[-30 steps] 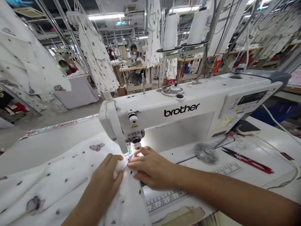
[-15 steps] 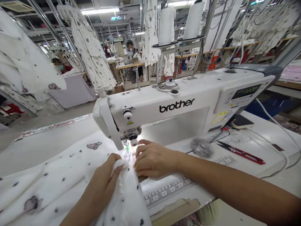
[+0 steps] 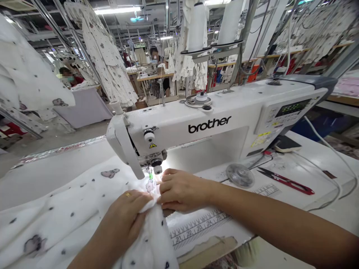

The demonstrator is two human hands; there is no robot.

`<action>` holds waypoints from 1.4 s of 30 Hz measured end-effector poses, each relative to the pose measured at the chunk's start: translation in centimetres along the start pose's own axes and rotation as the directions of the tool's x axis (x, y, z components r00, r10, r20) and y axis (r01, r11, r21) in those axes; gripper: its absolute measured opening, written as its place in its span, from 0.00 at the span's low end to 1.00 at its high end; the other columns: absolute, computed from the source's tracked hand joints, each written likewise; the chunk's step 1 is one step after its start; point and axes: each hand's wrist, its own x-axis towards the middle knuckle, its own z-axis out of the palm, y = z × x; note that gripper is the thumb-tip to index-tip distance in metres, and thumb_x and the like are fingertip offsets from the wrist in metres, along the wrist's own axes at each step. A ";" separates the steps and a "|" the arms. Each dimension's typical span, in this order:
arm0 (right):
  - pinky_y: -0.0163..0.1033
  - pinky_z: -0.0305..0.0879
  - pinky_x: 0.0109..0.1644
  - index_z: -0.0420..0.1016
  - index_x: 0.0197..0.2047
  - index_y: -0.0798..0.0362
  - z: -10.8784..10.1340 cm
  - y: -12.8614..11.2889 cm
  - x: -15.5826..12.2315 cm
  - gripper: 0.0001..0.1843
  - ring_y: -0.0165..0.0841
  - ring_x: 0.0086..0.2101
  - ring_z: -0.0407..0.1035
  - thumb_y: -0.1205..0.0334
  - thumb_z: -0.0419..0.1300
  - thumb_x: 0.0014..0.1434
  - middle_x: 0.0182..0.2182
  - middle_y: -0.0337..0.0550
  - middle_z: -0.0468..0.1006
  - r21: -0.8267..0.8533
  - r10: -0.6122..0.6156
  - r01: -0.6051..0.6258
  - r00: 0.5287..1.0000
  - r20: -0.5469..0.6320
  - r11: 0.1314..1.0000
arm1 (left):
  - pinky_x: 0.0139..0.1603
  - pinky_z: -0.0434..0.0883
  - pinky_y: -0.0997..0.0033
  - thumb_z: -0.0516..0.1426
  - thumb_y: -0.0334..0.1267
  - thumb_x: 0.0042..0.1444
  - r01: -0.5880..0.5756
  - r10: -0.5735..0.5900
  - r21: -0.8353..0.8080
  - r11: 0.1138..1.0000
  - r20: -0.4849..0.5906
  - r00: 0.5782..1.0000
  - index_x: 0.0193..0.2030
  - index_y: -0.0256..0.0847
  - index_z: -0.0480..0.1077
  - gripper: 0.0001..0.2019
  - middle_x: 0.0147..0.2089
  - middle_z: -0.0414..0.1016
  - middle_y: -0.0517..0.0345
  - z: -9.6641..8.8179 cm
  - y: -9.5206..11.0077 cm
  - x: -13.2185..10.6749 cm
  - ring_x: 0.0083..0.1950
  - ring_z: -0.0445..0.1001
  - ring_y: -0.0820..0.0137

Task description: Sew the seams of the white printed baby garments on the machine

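Note:
A white Brother sewing machine stands on the table with its needle area lit. White fabric with small grey prints lies under the presser foot and spreads to the left. My left hand is closed on a bunched fold of this fabric just in front of the needle. My right hand rests on the fabric's edge right of the needle, fingers pressed together and curled on the cloth. The two hands almost touch.
Red-handled thread snips and a clear bobbin disc lie right of the machine bed. A printed ruler runs along the table. Thread cones stand behind. Printed garments hang all around; other people sit far back.
My left hand has slid a little forward and turned over the bunched fabric, showing a ring. The right hand stays by the needle. The view shifted slightly.

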 end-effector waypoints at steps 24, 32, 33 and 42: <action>0.45 0.57 0.56 0.79 0.44 0.54 1.2 -2.1 1.6 0.09 0.35 0.42 0.68 0.59 0.63 0.62 0.37 0.42 0.78 0.206 0.493 -0.466 0.864 -0.102 0.860 | 0.37 0.69 0.73 0.50 0.42 0.65 0.419 -0.486 -0.452 0.788 -0.039 0.873 0.39 0.43 0.73 0.12 0.35 0.78 0.63 -0.4 0.0 1.9 0.35 0.75 0.69; 0.42 0.58 0.49 0.79 0.39 0.54 1.1 -1.9 3.2 0.08 0.33 0.37 0.69 0.69 0.65 0.54 0.32 0.37 0.77 0.359 0.610 -0.576 0.792 0.022 0.735 | 0.38 0.68 0.72 0.51 0.41 0.65 0.395 -0.485 -0.486 0.780 -0.071 0.871 0.37 0.42 0.73 0.11 0.34 0.76 0.61 -0.3 0.1 2.0 0.36 0.74 0.69; 0.42 0.57 0.49 0.79 0.39 0.53 1.0 -1.8 3.2 0.09 0.32 0.36 0.68 0.70 0.64 0.54 0.32 0.37 0.77 0.351 0.586 -0.556 0.810 0.027 0.753 | 0.38 0.69 0.72 0.51 0.41 0.65 0.384 -0.478 -0.483 0.787 -0.082 0.875 0.38 0.42 0.73 0.11 0.35 0.76 0.61 -0.3 0.1 2.0 0.36 0.74 0.69; 0.43 0.52 0.54 0.77 0.41 0.53 0.4 -1.1 1.7 0.08 0.33 0.38 0.64 0.62 0.57 0.67 0.35 0.41 0.75 0.065 0.256 -0.255 0.966 -0.016 0.965 | 0.39 0.72 0.67 0.48 0.25 0.56 0.121 -0.138 -0.087 0.989 -0.230 0.963 0.46 0.41 0.74 0.17 0.37 0.77 0.56 0.5 -0.5 0.2 0.38 0.74 0.65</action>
